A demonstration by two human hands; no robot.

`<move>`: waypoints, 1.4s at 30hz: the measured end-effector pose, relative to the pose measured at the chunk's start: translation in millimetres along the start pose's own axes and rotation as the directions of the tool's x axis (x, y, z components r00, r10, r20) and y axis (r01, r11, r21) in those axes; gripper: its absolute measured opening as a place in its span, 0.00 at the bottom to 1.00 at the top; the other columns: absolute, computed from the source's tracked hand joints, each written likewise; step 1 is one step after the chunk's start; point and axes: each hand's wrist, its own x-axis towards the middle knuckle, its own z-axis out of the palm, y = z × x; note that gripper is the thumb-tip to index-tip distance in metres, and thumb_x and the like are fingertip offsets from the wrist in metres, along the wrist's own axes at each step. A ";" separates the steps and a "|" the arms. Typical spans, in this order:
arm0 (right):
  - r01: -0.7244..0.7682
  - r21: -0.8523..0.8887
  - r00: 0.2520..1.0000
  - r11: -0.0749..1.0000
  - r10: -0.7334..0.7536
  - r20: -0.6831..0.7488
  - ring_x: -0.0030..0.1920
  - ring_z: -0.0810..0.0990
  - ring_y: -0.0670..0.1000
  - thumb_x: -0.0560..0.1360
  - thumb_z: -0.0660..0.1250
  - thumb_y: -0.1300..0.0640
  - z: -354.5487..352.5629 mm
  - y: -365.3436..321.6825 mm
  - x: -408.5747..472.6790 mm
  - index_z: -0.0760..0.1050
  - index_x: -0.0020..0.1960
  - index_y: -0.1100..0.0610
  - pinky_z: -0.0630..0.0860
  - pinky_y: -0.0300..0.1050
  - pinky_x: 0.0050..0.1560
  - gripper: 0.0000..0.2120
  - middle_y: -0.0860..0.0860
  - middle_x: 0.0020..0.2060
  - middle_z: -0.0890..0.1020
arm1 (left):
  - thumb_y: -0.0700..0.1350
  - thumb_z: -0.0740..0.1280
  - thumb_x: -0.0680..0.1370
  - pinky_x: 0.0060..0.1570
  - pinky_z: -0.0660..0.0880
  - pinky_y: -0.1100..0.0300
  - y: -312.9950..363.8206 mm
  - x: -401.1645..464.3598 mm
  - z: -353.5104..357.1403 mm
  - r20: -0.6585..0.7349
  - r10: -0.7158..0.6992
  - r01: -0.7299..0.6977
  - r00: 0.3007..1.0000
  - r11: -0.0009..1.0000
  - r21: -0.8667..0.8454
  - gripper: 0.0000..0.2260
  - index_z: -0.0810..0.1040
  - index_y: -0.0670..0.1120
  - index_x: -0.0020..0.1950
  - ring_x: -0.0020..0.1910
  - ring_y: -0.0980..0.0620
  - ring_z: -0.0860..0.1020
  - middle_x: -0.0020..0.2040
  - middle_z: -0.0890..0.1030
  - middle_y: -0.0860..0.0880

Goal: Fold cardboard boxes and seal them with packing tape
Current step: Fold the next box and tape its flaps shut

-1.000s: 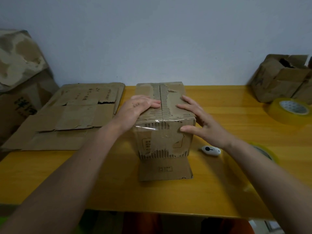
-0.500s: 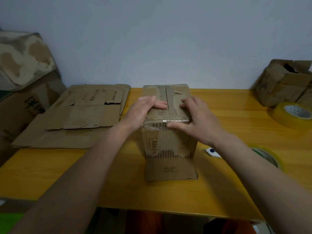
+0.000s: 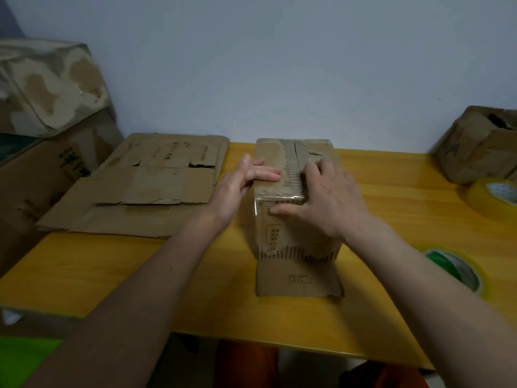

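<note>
1. Hidden/cut off: right hand (image 3: 327,197) covers the right part of the box (image 3: 293,219) top and front; print on the box front is too small to read. Second box (image 3: 475,147) at far right is cropped by the frame edge. Tape roll (image 3: 492,197) at right edge is partly cut off; another tape roll (image 3: 453,267) near the right forearm is blurred.
2. Box sits mid-desk (image 3: 112,270), upright, 1 bottom flap lying flat toward the near edge. Clear tape (image 3: 268,196) wraps over the top front edge and down the front face.
3. Room: flat cardboard (image 3: 145,189) lies left of the box, overhanging the desk's left edge, close beside the left hand (image 3: 240,189). Bare desk in front of the box up to the near edge. More boxes (image 3: 50,88) stacked off the desk at far left.
4. Hands: apart, 1 per side of the box top. Left hand edge-on at the left top edge, fingers straight, lying across the top. Right hand palm down, fingers flat on the top, thumb pressed on the front face over the tape. Neither hand curls around anything.
</note>
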 end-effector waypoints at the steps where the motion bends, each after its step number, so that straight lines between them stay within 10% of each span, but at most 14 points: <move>1: -0.001 0.008 1.000 1.000 0.000 0.025 0.64 0.68 0.56 0.61 0.55 0.21 -0.8 -1.0 1.4 0.65 0.65 0.56 0.66 0.52 0.65 0.47 0.56 0.63 0.70 | 0.59 0.44 0.80 0.73 0.62 0.52 -1.2 -2.2 -2.0 0.001 0.004 -0.004 1.000 1.000 -0.009 0.31 0.84 0.46 0.49 0.70 0.62 0.67 0.60 0.81 0.51; 9: -0.012 -0.037 1.000 0.999 0.012 0.002 0.64 0.69 0.56 0.63 0.57 0.22 -0.7 -21.1 4.5 0.66 0.64 0.58 0.65 0.51 0.66 0.46 0.55 0.62 0.72 | 0.57 0.45 0.81 0.72 0.63 0.55 -7.4 -7.7 -4.1 -0.027 0.052 -0.052 0.998 0.999 -0.006 0.28 0.83 0.48 0.50 0.71 0.62 0.66 0.62 0.80 0.52; 14: 0.162 -0.002 0.986 0.987 -0.162 0.030 0.69 0.65 0.52 0.67 0.56 0.26 -4.2 6.6 -1.0 0.63 0.71 0.54 0.64 0.48 0.67 0.43 0.52 0.70 0.68 | 0.60 0.48 0.82 0.67 0.54 0.70 -15.7 -15.5 -1.5 0.049 0.249 -0.239 0.967 0.829 0.506 0.23 0.76 0.51 0.64 0.72 0.61 0.59 0.67 0.71 0.59; 18: 0.245 0.150 0.969 0.958 -0.244 -0.029 0.70 0.63 0.48 0.70 0.45 0.24 -0.2 34.5 2.7 0.65 0.73 0.51 0.61 0.44 0.67 0.43 0.47 0.71 0.68 | 0.65 0.50 0.79 0.62 0.60 0.62 -31.6 -12.9 2.0 0.077 0.401 -0.338 0.913 0.636 0.693 0.27 0.68 0.49 0.68 0.70 0.53 0.61 0.68 0.69 0.46; 24: 0.178 0.562 0.977 0.807 -0.079 -0.196 0.61 0.73 0.44 0.75 0.55 0.36 21.2 43.3 6.7 0.80 0.59 0.50 0.70 0.46 0.61 0.25 0.43 0.59 0.79 | 0.66 0.61 0.75 0.75 0.53 0.61 -54.2 -13.2 10.5 0.071 0.496 -0.394 0.866 0.588 0.706 0.32 0.60 0.47 0.70 0.76 0.49 0.58 0.71 0.66 0.42; 28: 0.175 0.820 0.905 0.545 0.238 -0.352 0.55 0.79 0.45 0.79 0.64 0.55 37.1 37.7 4.0 0.84 0.46 0.54 0.73 0.41 0.59 0.10 0.47 0.48 0.84 | 0.69 0.51 0.77 0.63 0.61 0.74 -22.8 -10.9 18.7 -0.159 0.401 -0.277 0.902 0.822 0.497 0.32 0.75 0.42 0.57 0.64 0.56 0.70 0.58 0.75 0.46; 32: 0.193 0.860 0.846 0.473 0.364 -0.390 0.63 0.76 0.47 0.79 0.63 0.58 57.3 31.8 3.6 0.83 0.48 0.60 0.69 0.37 0.65 0.10 0.51 0.52 0.83 | 0.57 0.53 0.80 0.45 0.64 0.74 -4.4 7.6 50.2 -0.429 0.394 -0.172 0.813 0.866 0.469 0.21 0.79 0.48 0.39 0.45 0.50 0.74 0.39 0.76 0.52; 42: 0.283 0.772 0.871 0.570 0.185 -0.456 0.71 0.67 0.50 0.69 0.70 0.44 77.4 47.0 -6.4 0.72 0.60 0.61 0.65 0.47 0.72 0.27 0.54 0.64 0.75 | 0.48 0.49 0.85 0.53 0.74 0.52 -44.3 10.5 50.7 -0.410 0.686 -0.369 0.602 0.694 0.618 0.21 0.77 0.38 0.47 0.49 0.43 0.77 0.46 0.79 0.41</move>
